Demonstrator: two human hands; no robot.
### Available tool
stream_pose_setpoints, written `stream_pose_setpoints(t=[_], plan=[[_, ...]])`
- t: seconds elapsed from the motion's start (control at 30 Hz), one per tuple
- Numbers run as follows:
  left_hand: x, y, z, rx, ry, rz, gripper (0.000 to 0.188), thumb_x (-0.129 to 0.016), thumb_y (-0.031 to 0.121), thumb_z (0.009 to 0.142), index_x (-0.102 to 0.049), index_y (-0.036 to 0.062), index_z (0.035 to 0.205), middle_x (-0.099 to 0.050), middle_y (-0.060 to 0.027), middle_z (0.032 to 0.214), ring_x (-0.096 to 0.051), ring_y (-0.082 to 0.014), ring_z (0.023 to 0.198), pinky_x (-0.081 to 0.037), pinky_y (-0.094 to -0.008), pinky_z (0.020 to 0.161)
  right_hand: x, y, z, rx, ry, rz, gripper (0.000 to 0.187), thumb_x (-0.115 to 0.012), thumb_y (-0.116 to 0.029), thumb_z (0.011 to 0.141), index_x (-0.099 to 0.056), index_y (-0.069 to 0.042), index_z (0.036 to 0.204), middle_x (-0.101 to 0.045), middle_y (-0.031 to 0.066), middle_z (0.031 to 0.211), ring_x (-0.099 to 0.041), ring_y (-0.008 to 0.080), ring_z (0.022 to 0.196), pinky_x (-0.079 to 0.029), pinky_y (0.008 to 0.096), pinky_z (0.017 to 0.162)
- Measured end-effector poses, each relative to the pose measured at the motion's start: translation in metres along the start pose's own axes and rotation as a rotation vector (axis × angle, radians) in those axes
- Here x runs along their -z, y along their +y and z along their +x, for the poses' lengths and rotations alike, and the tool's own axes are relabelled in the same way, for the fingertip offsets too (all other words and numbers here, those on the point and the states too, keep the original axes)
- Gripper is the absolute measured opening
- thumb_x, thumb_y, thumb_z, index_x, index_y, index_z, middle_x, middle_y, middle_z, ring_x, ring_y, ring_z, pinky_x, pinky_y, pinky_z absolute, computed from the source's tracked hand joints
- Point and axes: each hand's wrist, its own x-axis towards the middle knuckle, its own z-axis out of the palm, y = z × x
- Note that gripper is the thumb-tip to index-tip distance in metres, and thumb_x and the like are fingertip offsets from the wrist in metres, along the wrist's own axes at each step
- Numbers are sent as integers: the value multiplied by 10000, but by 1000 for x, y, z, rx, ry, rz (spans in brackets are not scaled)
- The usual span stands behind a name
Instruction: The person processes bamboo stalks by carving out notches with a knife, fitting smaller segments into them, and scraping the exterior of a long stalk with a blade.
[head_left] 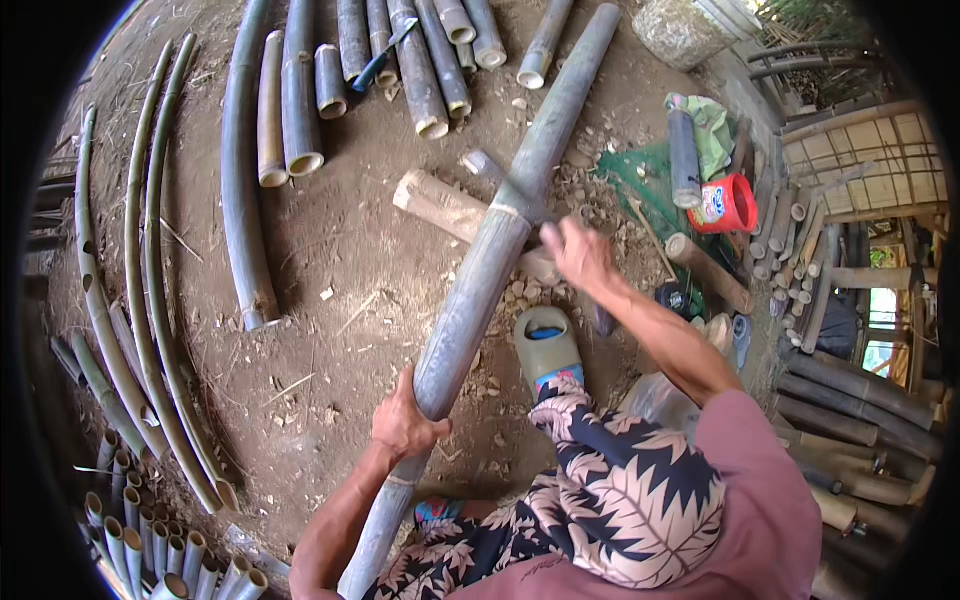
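A long grey-green bamboo pole (pixel 470 285) slants across the middle, from beside my body up to the far ground. My left hand (pixel 407 420) is wrapped around its near part, thumb over the top. Under the pole, a short, pale, chipped log (pixel 440 205) lies crosswise and props it up. My right hand (pixel 580 255) is closed just right of the pole, smeared by motion. From it a blurred grey blade of a machete (pixel 485 165) reaches across the pole near a pale ring-shaped joint; its handle is hidden in the fist.
Cut bamboo lengths (pixel 300 90) lie at the far side, among them a blue-handled tool (pixel 370 75). Thin curved poles (pixel 150 250) stretch along the left. A red tub (pixel 725 205) and green netting (pixel 640 185) sit at the right. My sandalled foot (pixel 547 350) is close to the pole.
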Motion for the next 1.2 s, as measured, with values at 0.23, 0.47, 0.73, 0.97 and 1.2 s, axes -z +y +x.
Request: stream_pose_setpoints(t=[0.23, 0.47, 0.73, 0.97, 1.2], plan=[[-7, -12, 10, -95, -66, -116, 1102, -811, 367, 598, -275, -50, 1465, -618, -338, 1181, -632, -447, 1084, -508, -461, 944, 3, 16, 15, -88, 85, -76, 585, -429, -602, 991, -546, -53, 825, -582, 113, 586, -614, 289, 506, -490, 444, 455], [-6, -37, 26, -227, -189, -554, 1094, -854, 351, 559, -350, -48, 1445, -616, -215, 1236, -598, -307, 1140, -450, -380, 1016, 12, 4, 15, -244, -137, -34, 536, -469, -572, 986, -535, -61, 838, -607, 154, 691, -656, 322, 604, -510, 470, 514], [10, -49, 38, -202, -366, -703, 1024, -862, 352, 555, -439, -20, 1411, -609, -162, 1241, -576, -257, 1149, -434, -369, 1029, -2, 3, 8, 166, 78, -36, 561, -428, -592, 997, -531, -70, 819, -558, 103, 599, -574, 245, 489, -475, 398, 443], [17, -69, 43, -157, -513, -847, 1010, -861, 323, 600, -392, -25, 1424, -614, -211, 1233, -619, -287, 1094, -496, -392, 969, -6, 7, 36, 8, 23, -66, 590, -343, -598, 1022, -546, -72, 848, -498, 47, 538, -454, 166, 403, -390, 345, 357], [2, 19, 6, -33, 150, 153, 1136, -837, 270, 642, -138, 54, 1511, -605, -280, 1163, -661, -434, 1008, -556, -494, 886, -6, -15, 19, 114, -25, 20, 620, -315, -648, 1003, -483, -97, 772, -489, 43, 562, -468, 158, 433, -415, 351, 373]])
